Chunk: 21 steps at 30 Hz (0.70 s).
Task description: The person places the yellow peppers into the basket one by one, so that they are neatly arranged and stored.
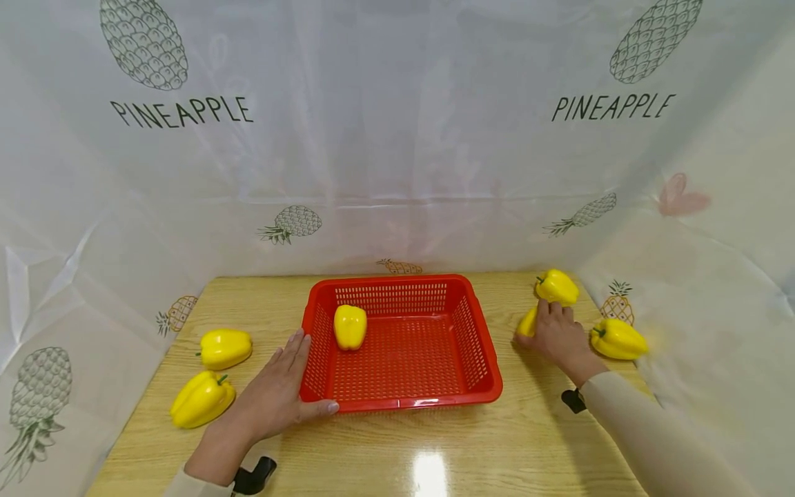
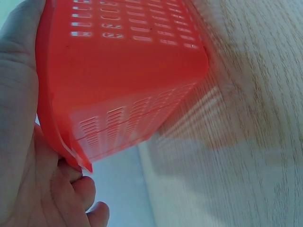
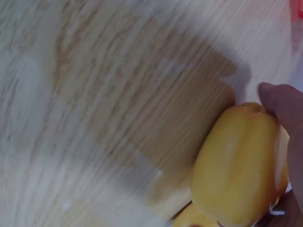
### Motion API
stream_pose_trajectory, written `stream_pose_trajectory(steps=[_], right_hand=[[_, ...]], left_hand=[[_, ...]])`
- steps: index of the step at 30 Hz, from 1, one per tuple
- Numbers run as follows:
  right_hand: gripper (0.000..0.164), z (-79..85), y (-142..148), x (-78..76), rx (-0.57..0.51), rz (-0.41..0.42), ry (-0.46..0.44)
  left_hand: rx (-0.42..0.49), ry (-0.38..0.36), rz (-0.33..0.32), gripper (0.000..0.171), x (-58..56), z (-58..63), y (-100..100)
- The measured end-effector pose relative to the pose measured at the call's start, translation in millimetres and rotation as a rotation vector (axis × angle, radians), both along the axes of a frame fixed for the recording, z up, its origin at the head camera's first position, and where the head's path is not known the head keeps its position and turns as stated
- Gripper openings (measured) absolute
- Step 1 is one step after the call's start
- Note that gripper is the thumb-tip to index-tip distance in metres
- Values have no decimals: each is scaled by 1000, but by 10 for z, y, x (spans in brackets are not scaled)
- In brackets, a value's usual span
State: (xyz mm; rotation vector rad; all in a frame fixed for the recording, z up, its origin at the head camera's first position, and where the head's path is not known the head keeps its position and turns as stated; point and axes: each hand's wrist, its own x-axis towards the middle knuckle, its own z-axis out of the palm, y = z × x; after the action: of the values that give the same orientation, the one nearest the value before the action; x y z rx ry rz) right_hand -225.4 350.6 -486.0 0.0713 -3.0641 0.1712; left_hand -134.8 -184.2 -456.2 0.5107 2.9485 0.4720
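A red plastic basket [image 1: 404,404] with perforated walls stands mid-table, one yellow bell pepper [image 1: 350,327] inside near its left wall. My left hand [image 1: 273,393] holds the basket's near left corner, thumb on the front rim and fingers along the left rim. In the left wrist view the fingertips bend in below the basket's rim [image 2: 59,127]. To the right of the basket, my right hand [image 1: 562,338] grips another yellow bell pepper [image 3: 236,165], thumb at one end; the palm hides part of it. Close around that hand are a pepper [image 1: 557,287] behind and a pepper [image 1: 619,339] to the right.
Two yellow bell peppers, a farther one [image 1: 226,348] and a nearer one [image 1: 202,400], lie left of the basket. A pale sheet with pineapple prints [image 1: 397,138] walls the wooden table [image 1: 373,455] at the back and sides.
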Motion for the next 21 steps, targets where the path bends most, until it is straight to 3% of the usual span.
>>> stream_pose_trajectory(steps=[6, 11, 21], right_hand=[[89, 29, 30, 0, 16, 184, 19], [90, 19, 83, -29, 79, 289, 56], [94, -5, 182, -51, 136, 335, 75]], left_hand=[[2, 8, 2, 139, 11, -9, -5], [7, 7, 5, 139, 20, -13, -10], [14, -23, 18, 137, 5, 8, -1]])
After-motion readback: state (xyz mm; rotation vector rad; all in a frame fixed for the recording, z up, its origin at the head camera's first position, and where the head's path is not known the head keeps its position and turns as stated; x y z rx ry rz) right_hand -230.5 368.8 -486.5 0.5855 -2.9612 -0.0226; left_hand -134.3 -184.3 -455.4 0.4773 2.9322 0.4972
